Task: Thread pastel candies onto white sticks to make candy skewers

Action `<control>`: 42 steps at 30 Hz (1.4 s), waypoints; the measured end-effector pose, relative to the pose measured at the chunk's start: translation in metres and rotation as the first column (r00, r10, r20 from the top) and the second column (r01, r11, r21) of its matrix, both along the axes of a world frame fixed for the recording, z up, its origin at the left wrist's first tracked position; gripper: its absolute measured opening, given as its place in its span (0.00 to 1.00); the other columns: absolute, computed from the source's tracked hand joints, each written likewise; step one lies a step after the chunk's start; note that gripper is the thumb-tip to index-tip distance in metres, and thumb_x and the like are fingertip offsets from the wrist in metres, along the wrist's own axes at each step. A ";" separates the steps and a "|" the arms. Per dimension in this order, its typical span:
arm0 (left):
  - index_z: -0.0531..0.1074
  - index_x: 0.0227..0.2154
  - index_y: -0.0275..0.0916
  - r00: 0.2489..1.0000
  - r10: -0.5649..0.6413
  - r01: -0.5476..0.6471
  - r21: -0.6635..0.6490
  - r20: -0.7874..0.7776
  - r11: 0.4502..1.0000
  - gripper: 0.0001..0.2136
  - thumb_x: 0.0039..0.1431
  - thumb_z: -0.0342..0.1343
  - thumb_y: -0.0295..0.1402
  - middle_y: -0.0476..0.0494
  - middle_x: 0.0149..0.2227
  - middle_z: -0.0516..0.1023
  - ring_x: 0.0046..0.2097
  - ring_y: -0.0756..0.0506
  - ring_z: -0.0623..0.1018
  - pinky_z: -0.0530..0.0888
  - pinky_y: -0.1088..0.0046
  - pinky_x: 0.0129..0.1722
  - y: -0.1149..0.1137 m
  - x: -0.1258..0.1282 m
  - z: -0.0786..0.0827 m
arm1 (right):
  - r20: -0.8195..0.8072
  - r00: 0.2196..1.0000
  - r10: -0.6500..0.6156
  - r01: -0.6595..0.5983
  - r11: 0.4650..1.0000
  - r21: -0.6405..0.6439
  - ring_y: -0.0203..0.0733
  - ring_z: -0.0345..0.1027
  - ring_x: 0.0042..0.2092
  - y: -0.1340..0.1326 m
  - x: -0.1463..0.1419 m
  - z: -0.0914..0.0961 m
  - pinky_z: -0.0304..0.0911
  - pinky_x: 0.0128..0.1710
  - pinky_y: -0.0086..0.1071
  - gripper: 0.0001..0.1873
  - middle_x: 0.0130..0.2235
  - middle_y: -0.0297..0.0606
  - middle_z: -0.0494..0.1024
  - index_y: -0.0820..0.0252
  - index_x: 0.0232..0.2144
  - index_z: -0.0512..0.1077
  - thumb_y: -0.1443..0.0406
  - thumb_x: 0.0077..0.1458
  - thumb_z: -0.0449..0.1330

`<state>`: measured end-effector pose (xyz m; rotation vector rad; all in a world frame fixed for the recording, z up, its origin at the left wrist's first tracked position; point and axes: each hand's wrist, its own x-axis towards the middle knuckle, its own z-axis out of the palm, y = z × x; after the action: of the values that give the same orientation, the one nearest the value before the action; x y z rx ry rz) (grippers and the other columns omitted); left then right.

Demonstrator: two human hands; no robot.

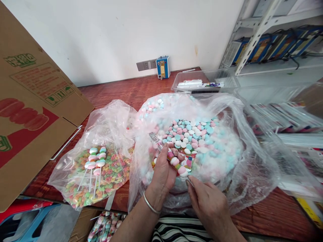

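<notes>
Above a large clear bag [252,181] of pastel pink, white and blue candies [188,136], my left hand [163,169] holds a printed wrapper [188,163] under a candy skewer [175,161]. The skewer carries pink and white candies with coloured rings between them. Its lower end points towards my right hand [210,200], whose thumb and fingers pinch at the white stick. I cannot tell how far the skewer lies inside the wrapper. To the left, several finished-looking candy skewers [97,158] rest on a clear bag of coloured cereal rings [113,171].
A tall cardboard box [50,84] stands on the left. At the back are a blue device [163,67] and a clear plastic tray [176,88]. Stacked flat packets [285,116] lie on the right. Wrapped candy skewers [104,225] fill a box below the table edge.
</notes>
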<state>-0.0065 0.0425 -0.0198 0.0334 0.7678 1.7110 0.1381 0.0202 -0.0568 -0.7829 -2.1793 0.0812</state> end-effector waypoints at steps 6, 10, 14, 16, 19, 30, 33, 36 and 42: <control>0.72 0.34 0.38 0.990 -0.124 0.130 0.093 -0.063 0.987 0.13 0.57 0.60 0.43 0.48 0.27 0.72 0.31 0.47 0.75 0.74 0.66 0.39 -0.003 -0.010 -0.004 | -0.302 0.951 -0.063 -0.247 0.433 -0.867 0.32 0.58 0.15 -0.003 0.002 0.004 0.51 0.16 0.26 0.18 0.16 0.26 0.65 0.58 0.32 0.70 0.54 0.66 0.50; 0.70 0.30 0.38 0.978 -0.187 0.198 0.121 -0.094 0.973 0.13 0.57 0.58 0.45 0.48 0.27 0.71 0.32 0.46 0.76 0.73 0.64 0.41 -0.006 -0.014 -0.006 | -0.525 0.770 -0.362 -0.614 -0.198 -0.764 0.26 0.43 0.11 -0.003 0.001 0.016 0.56 0.17 0.25 0.18 0.11 0.17 0.53 0.59 0.30 0.69 0.50 0.59 0.57; 0.70 0.28 0.37 0.966 -0.257 0.259 0.176 -0.033 0.950 0.13 0.58 0.58 0.43 0.48 0.27 0.71 0.33 0.47 0.75 0.73 0.67 0.42 -0.007 -0.011 -0.008 | -0.586 0.659 -0.471 -0.751 -0.360 -0.554 0.24 0.37 0.11 -0.003 -0.001 0.024 0.55 0.15 0.24 0.16 0.10 0.15 0.49 0.59 0.27 0.69 0.53 0.56 0.62; 0.70 0.28 0.37 0.961 -0.275 0.275 0.157 -0.026 0.948 0.13 0.57 0.59 0.43 0.48 0.27 0.71 0.33 0.47 0.75 0.73 0.68 0.43 -0.007 -0.008 -0.010 | -0.576 0.674 -0.462 -0.733 -0.323 -0.599 0.24 0.37 0.11 -0.004 -0.004 0.021 0.54 0.15 0.24 0.18 0.11 0.16 0.50 0.59 0.28 0.69 0.51 0.56 0.62; 0.73 0.33 0.36 0.969 -0.238 0.243 0.081 -0.067 0.967 0.13 0.58 0.59 0.43 0.44 0.32 0.76 0.36 0.46 0.77 0.74 0.67 0.43 -0.006 -0.008 -0.012 | -0.532 0.738 -0.416 -0.628 -0.133 -0.767 0.25 0.42 0.13 -0.005 -0.007 0.013 0.48 0.14 0.22 0.22 0.12 0.18 0.54 0.59 0.29 0.69 0.46 0.52 0.64; 0.72 0.31 0.35 0.999 0.028 -0.026 0.094 -0.019 0.995 0.08 0.54 0.64 0.32 0.49 0.30 0.74 0.32 0.51 0.76 0.75 0.72 0.40 0.003 -0.017 -0.001 | -0.453 0.845 -0.285 -0.426 0.154 -0.892 0.30 0.52 0.18 0.001 -0.003 0.010 0.51 0.17 0.24 0.20 0.17 0.24 0.62 0.59 0.34 0.71 0.48 0.53 0.63; 0.70 0.28 0.35 0.999 0.020 -0.024 0.068 0.050 0.997 0.11 0.56 0.63 0.36 0.49 0.29 0.73 0.30 0.52 0.75 0.76 0.71 0.39 0.003 -0.012 0.001 | -0.415 0.882 -0.225 -0.340 0.305 -0.889 0.32 0.58 0.21 0.000 -0.001 0.006 0.52 0.18 0.24 0.19 0.20 0.29 0.67 0.59 0.31 0.72 0.49 0.57 0.59; 0.67 0.25 0.36 0.991 -0.048 0.039 0.074 0.127 0.997 0.15 0.58 0.60 0.42 0.52 0.24 0.69 0.26 0.53 0.72 0.76 0.71 0.37 0.003 -0.010 0.001 | -0.487 0.839 -0.241 -0.494 0.034 -0.869 0.29 0.48 0.13 -0.002 -0.001 0.006 0.49 0.14 0.24 0.21 0.13 0.21 0.58 0.59 0.33 0.70 0.47 0.60 0.55; 0.72 0.32 0.36 0.985 -0.093 0.075 0.122 0.148 0.990 0.15 0.56 0.62 0.44 0.48 0.29 0.73 0.31 0.49 0.75 0.75 0.71 0.37 0.001 -0.012 0.001 | -0.548 0.703 -0.453 -0.692 -0.257 -0.675 0.25 0.39 0.11 0.000 -0.004 0.016 0.55 0.15 0.24 0.17 0.12 0.17 0.54 0.60 0.31 0.70 0.51 0.56 0.61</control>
<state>-0.0185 0.0432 -0.0186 0.0142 0.5452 1.6549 0.1338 0.0199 -0.0408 -0.9404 -0.7748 2.3047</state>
